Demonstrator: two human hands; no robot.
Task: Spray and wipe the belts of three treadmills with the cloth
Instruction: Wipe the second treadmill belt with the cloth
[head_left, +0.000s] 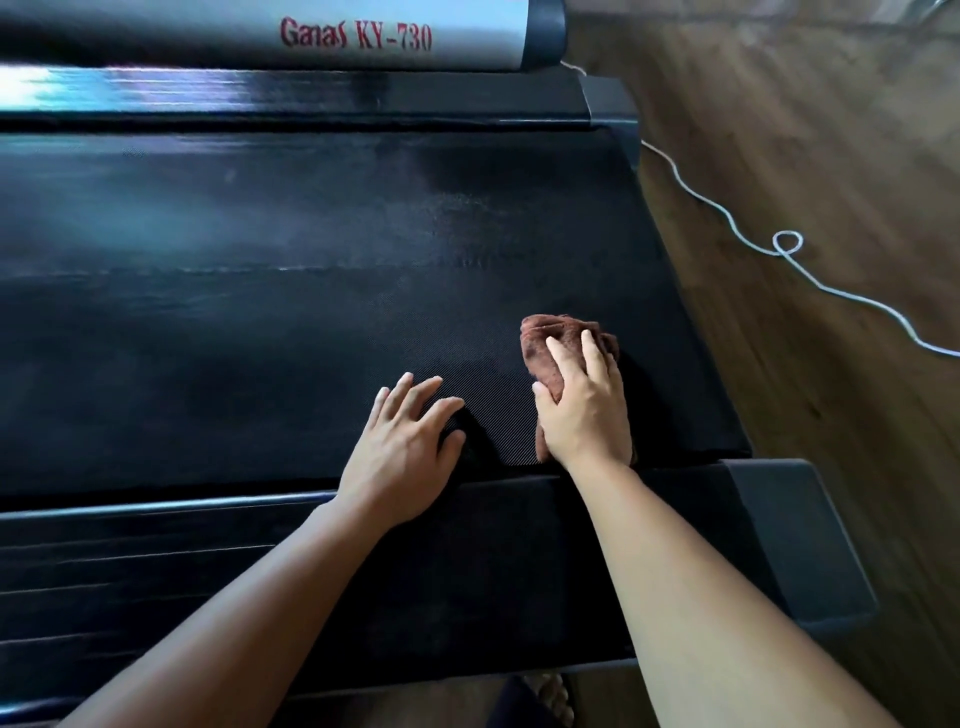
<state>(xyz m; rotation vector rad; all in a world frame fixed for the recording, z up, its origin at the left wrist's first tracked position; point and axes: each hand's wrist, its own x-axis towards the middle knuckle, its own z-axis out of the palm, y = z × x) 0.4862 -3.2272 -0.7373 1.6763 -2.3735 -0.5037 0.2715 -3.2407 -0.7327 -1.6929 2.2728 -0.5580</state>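
The person's right hand (584, 410) is pressing one crumpled, reddish-brown terry cloth (550, 338) flat onto the black treadmill belt (311, 312). Its fingers are lying nearly straight over the cloth and its thumb is sitting against the cloth's left edge. The left hand (402, 457) is resting just beside it, open, with fingers spread on the bare belt and holding nothing. The belt is showing a fine woven diagonal texture near the hands and a dull sheen farther off. A ribbed black side rail (208, 571) is running beneath both forearms and ending in a grey cap (795, 535). A rounded silver cover (467, 31) is bearing red lettering, "Ganas KY-730". One thin white cable (787, 244) is snaking in a small loop across the wood-grain floor (831, 130).
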